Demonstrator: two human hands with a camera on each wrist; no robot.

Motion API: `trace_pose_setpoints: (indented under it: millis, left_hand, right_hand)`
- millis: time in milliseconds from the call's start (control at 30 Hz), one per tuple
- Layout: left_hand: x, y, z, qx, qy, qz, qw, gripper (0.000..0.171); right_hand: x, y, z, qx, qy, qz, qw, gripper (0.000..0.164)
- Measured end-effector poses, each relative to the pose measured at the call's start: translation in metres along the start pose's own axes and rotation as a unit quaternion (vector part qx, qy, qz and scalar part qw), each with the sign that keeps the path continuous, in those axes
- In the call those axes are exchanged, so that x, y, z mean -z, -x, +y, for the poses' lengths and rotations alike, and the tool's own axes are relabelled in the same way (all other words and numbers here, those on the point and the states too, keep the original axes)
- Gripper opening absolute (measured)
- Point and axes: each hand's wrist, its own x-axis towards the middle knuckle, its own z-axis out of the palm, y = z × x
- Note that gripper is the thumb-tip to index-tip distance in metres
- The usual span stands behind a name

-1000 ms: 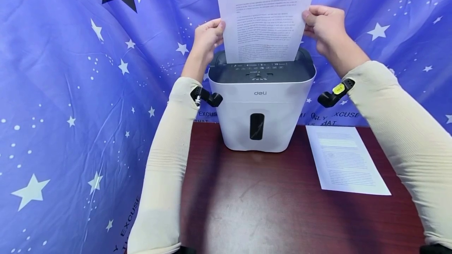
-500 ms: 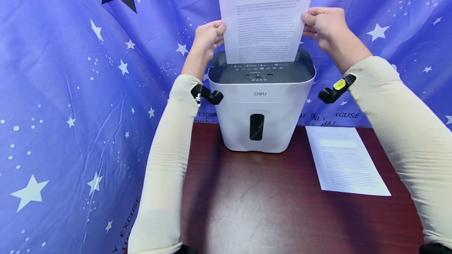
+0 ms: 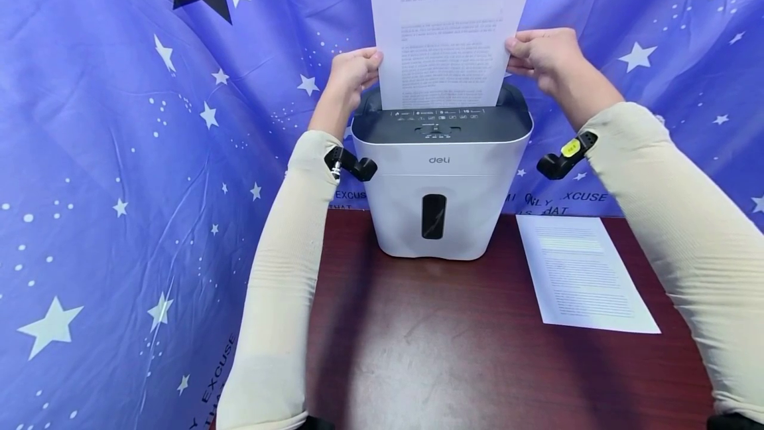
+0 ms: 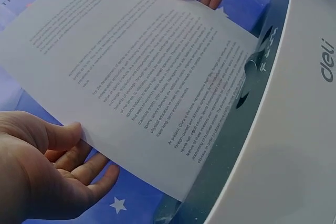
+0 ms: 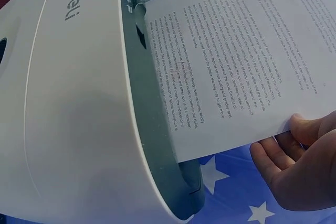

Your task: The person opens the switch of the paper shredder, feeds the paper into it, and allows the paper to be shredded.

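Note:
A printed sheet of paper (image 3: 447,32) stands upright over a white and dark grey paper shredder (image 3: 438,198), its lower edge at the slot in the top. How far it reaches inside is hidden. My left hand (image 3: 353,75) pinches the sheet's left edge between thumb and fingers, just above the shredder's rim. On the opposite edge, my right hand (image 3: 546,58) pinches the paper at about the same height. Both wrist views show the sheet (image 4: 142,61) stretched fairly flat between the hands, meeting the shredder's dark top (image 5: 152,114).
Another printed sheet (image 3: 585,274) lies flat on the dark red table (image 3: 418,350), right of the shredder. A blue curtain with stars (image 3: 149,184) hangs behind and to the left. Small black cameras (image 3: 352,164) are strapped at both wrists.
Both hands have come down slightly together with the sheet, and its printed lines sit lower against the shredder. The shredder and the sheet on the table stay in place.

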Motion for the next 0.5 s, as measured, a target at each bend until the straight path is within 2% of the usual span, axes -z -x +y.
trace_pose_setpoints:
  millis: [500]
  left_hand:
    - [0.0010,-0.0031,-0.0102,0.002,-0.030,0.015,0.9994,0.033]
  right_hand:
    - [-0.0010,-0.0013,0.0062,-0.002,0.017,0.005,1.000,0.036]
